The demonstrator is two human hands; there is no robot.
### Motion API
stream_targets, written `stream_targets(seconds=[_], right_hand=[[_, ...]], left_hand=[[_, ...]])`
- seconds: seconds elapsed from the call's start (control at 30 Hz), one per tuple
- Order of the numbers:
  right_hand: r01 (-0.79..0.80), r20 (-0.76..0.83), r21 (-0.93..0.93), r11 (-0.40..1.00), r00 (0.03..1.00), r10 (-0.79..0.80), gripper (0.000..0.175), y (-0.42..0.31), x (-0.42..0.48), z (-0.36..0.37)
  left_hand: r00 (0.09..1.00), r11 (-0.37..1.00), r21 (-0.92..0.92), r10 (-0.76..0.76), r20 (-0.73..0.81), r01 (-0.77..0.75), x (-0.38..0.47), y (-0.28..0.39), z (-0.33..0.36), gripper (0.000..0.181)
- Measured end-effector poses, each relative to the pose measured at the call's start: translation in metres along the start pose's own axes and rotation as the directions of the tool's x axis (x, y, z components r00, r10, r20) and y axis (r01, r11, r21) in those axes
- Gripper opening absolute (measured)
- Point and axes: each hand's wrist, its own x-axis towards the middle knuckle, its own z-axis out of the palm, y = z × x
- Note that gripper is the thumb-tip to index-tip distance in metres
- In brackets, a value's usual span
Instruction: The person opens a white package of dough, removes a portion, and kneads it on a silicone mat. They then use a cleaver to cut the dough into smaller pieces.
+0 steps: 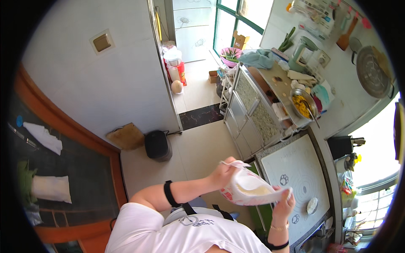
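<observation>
Between both hands I hold a white bag with red print (250,188). My left hand (224,173) grips its upper left edge and my right hand (283,203) grips its right edge. The bag's mouth gapes toward me, and its pale inside shows; I cannot tell what the contents are. Just right of my hands, a pale mat with paw prints and rings (284,161) covers the countertop. On the mat lies a small white roundish thing (312,206), possibly dough or a small dish.
Beyond the mat, a metal bowl of yellow food (302,104) with a spoon stands on a cabinet (250,117). A knife block (340,147) is by the window. A sink (311,238) lies at lower right. On the floor are a black bin (157,145) and a brown board (126,136).
</observation>
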Motion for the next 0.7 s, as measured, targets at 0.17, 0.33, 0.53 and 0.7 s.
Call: stream_targets(seconds=[0.17, 0.33, 0.53, 0.7], right_hand=[[-0.138, 0.189, 0.119, 0.983, 0.975, 0.114, 0.036, 0.038, 0.107, 0.149], [-0.205, 0.368, 0.126, 0.971, 0.918, 0.146, 0.028, 0.085, 0.22, 0.291], [-0.247, 0.588, 0.083, 0.966, 0.794, 0.153, 0.019, 0.133, 0.341, 0.449], [-0.221, 0.645, 0.003, 0.975, 0.746, 0.167, 0.026, 0.132, 0.438, 0.56]], left_hand=[[0.991, 0.997, -0.028, -0.066, 0.116, 0.07, 0.026, -0.006, -0.141, 0.04], [0.964, 0.657, 0.707, 0.155, 0.214, -0.263, 0.076, -0.007, -0.22, 0.065], [0.926, 0.762, 0.569, -0.107, -0.362, 0.31, 0.185, -0.025, -0.287, 0.042], [0.787, 0.839, 0.405, -0.044, -0.616, 0.363, 0.27, -0.023, -0.344, 0.028]])
